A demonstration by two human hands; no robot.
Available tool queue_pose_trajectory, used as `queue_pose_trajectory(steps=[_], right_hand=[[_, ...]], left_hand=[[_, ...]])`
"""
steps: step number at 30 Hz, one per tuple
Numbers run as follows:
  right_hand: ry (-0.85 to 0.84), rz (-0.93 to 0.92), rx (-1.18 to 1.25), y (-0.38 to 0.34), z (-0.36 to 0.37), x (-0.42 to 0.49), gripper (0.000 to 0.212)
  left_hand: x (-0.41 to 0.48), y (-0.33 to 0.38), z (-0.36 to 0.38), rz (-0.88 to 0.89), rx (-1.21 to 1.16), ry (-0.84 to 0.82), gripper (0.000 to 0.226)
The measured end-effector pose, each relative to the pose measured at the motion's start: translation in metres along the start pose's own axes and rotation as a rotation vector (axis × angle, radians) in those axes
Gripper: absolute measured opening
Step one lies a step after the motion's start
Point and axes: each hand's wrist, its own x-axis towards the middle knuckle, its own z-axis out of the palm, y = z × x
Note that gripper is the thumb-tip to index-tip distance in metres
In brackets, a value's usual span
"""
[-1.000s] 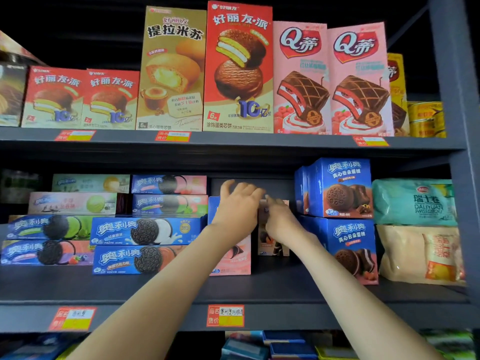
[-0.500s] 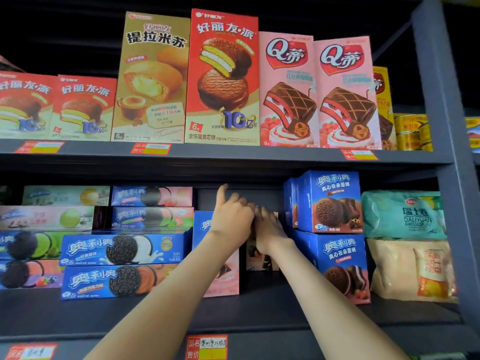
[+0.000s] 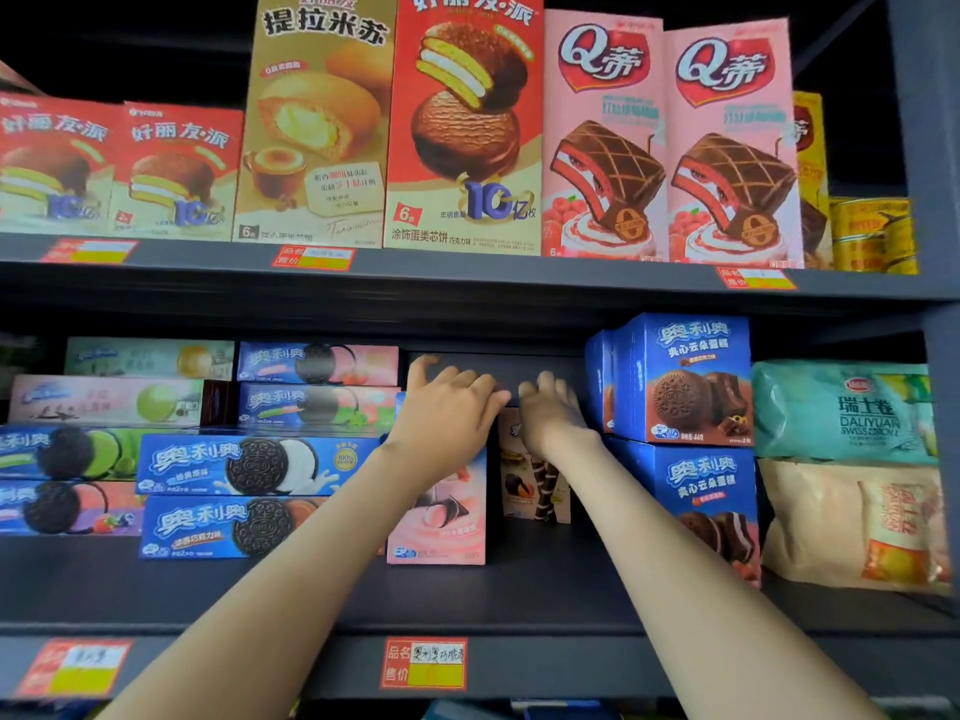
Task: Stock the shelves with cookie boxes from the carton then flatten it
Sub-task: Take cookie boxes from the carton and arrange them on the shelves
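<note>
so the box (image 3: pixel 535 485) we're stocking stands upright near the back of the middle shelf (image 3: pixel 519 589), tucked into the gap between the pink box (image 3: pixel 441 517) and the blue stack (image 3: pixel 685 387), set well behind both their fronts. our right hand (image 3: pixel 553 418) sits on its top edge with the fingers bent over it, but it's in shadow, so we honestly can't tell if it's pinching or just resting there. our left hand (image 3: pixel 447 413) is over the top of the pink box, fingers loose and spread, reaching into the dark gap and not holding anything as far as we can see. compared with a second ago the box has barely budged. what changed is the left hand, which has loosened up and fanned out, and the right looks less like a pinch than it did. we'd read that as the placing being basically done, with only a last nudge or straighten left. the carton isn't in view, so no idea how many boxes remain, and the flattening is clearly still ahead.
</note>
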Motion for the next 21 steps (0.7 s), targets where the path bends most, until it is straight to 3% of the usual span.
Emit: queue_pose_trajectory(steps=[2, 7, 10, 21], right_hand=[[-0.044, -0.015, 0.007, -0.001, -0.005, 0.000, 0.047], [-0.023, -0.077, 0.057, 0.006, -0.020, -0.005, 0.028], [-0.063, -0.097, 0.111, 0.011, -0.032, -0.010, 0.036], [-0.156, -0.175, 0.064, 0.016, -0.062, -0.032, 0.038]], left_hand=[[-0.001, 0.001, -0.004, -0.026, 0.021, -0.125, 0.045], [0.003, -0.003, -0.013, -0.058, -0.081, -0.261, 0.045], [0.007, -0.012, -0.021, -0.075, -0.111, -0.381, 0.053], [0.007, -0.006, -0.020, -0.082, -0.059, -0.411, 0.053]])
